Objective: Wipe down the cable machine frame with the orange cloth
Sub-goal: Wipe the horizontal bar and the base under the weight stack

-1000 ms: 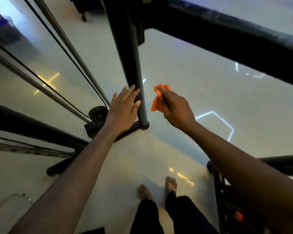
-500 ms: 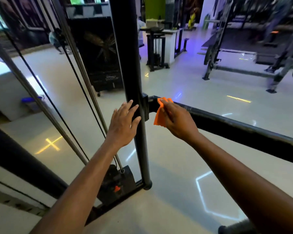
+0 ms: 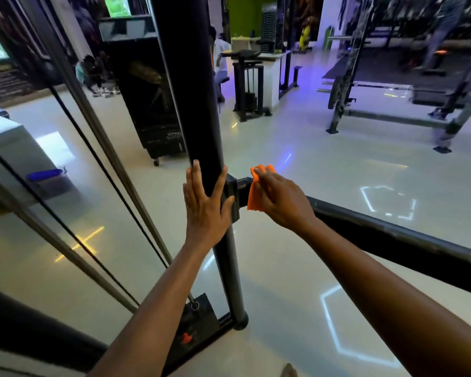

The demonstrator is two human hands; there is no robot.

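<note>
Fingers of the right hand (image 3: 280, 198) are curled round the orange cloth (image 3: 256, 190), which is pressed against the end of the black horizontal bar (image 3: 392, 240) right where it is clamped to the upright post (image 3: 193, 104) of the cable machine frame. A second earlier the cloth was held low beside the post near the floor; half a second ago it had been brought up to this joint, where it has stayed since. From this it is judged that the lower post has been left behind and wiping of the joint and bar is under way, with most of the bar not yet covered. The cloth is seen as a small, folded, bright orange piece, its lower edge hanging free below the bar. Fingers of the left hand (image 3: 206, 205) are laid straight and flat against the post, grasping nothing, apparently for steadiness. Steel cables (image 3: 98, 170) are seen running diagonally to the left, above a glossy pale floor (image 3: 310, 164).
</note>
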